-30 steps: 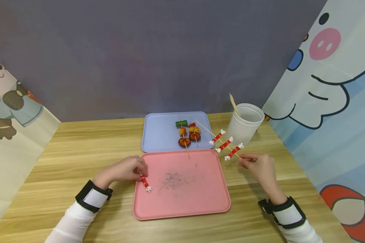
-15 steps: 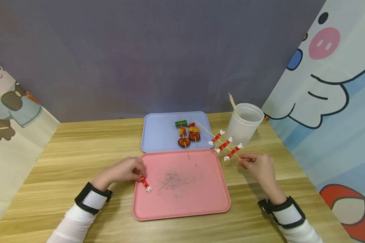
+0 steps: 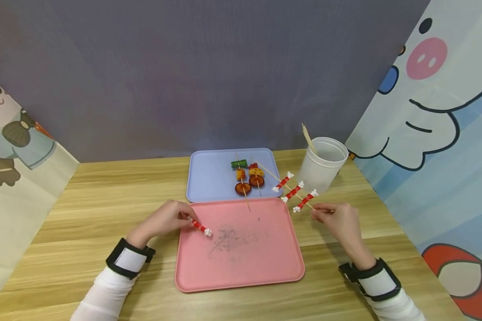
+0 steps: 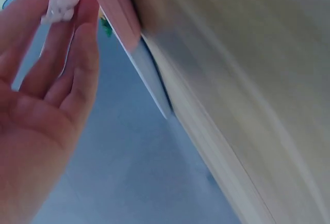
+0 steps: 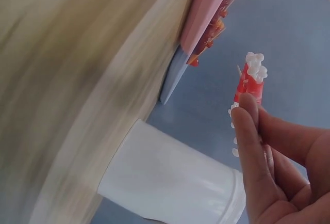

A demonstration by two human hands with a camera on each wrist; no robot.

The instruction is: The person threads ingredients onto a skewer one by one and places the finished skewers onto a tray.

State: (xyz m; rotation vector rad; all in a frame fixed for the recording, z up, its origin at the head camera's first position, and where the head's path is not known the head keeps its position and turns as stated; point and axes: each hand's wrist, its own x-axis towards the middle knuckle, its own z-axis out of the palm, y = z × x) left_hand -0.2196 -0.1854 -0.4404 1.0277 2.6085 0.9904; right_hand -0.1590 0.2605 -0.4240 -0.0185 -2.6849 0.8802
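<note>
Over the left edge of the pink tray (image 3: 241, 267), my left hand (image 3: 169, 217) pinches a small red piece with white knobbly ends (image 3: 201, 226), like a toy bone-in meat piece. In the left wrist view one white end (image 4: 61, 4) shows between the fingertips. To the right of the tray, my right hand (image 3: 339, 219) pinches the lower end of a wooden skewer (image 3: 270, 171). Three similar red pieces (image 3: 293, 191) are threaded crosswise on it, and its bare tip points up and left. In the right wrist view the nearest threaded piece (image 5: 252, 79) stands just beyond the fingertips.
Behind the pink tray lies a blue tray (image 3: 209, 178) with two finished-looking skewers of toy food (image 3: 243, 188), one stick overlapping the pink tray. A white cup (image 3: 321, 167) holding several bare sticks (image 3: 308, 138) stands at the back right. A dark wall backs the wooden table (image 3: 116, 187).
My left hand has lifted the red piece and shifted slightly up and right, turning it flatter. My right hand and its skewer have drifted slightly left.
</note>
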